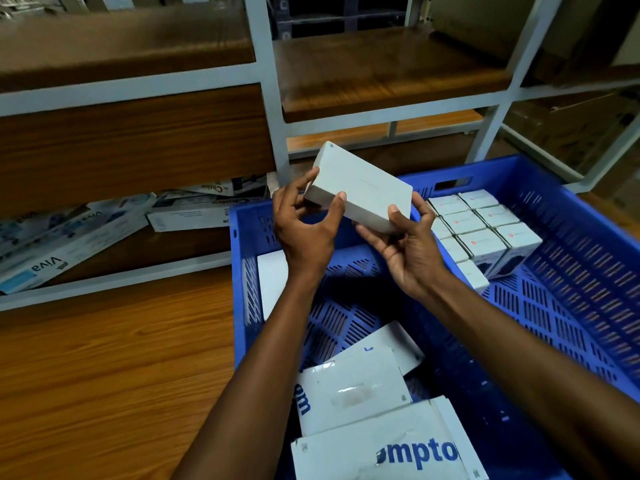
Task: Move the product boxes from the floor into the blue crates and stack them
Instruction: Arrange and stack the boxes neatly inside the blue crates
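White box (360,188) gripped by left hand (304,230) and right hand (405,251) above blue crate (588,237).

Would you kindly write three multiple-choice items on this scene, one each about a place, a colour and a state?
1. Where do the small boxes with red marks stand?
A. On the floor
B. In the crate's far right corner
C. On the shelf

2. What colour is the crate?
A. Blue
B. Green
C. Grey

3. How is the plain white box held?
A. By the left hand only
B. By both hands above the crate
C. It lies in the crate

Answers:
1 B, they sit packed together against the far wall.
2 A, its slotted walls are blue.
3 B, the left hand and right hand grip its ends.
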